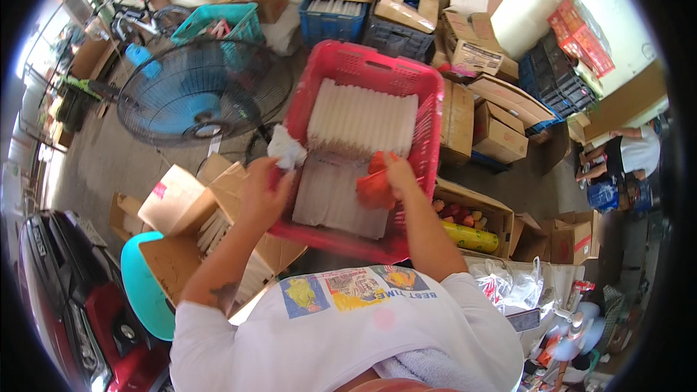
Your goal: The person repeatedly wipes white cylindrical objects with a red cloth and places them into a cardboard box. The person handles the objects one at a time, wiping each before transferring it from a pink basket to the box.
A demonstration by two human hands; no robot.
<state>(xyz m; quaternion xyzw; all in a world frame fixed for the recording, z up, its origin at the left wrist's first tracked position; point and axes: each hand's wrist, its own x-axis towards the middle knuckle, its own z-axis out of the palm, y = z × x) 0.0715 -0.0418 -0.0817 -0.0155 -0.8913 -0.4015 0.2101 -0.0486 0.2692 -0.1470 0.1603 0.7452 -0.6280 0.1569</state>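
Observation:
A pink-red plastic crate (348,56) stands in front of me. Inside it, rows of white candle-like sticks (363,117) fill the far half, and another layer (334,199) lies in the near half under what looks like clear wrapping. My left hand (266,190) is closed at the crate's left rim, with a crumpled white cloth (287,148) at its fingertips; a bit of red also shows by the fingers. Over the crate's right side, my right hand (401,176) grips a crumpled orange-red cloth (375,186). Its fingers are partly hidden.
A large black fan (207,94) stands left of the crate. An open carton of white sticks (181,247) and a teal tub (141,283) sit at near left. Cartons (501,131) line the right and back. A red motorbike (94,312) is at lower left; another person (632,152) is far right.

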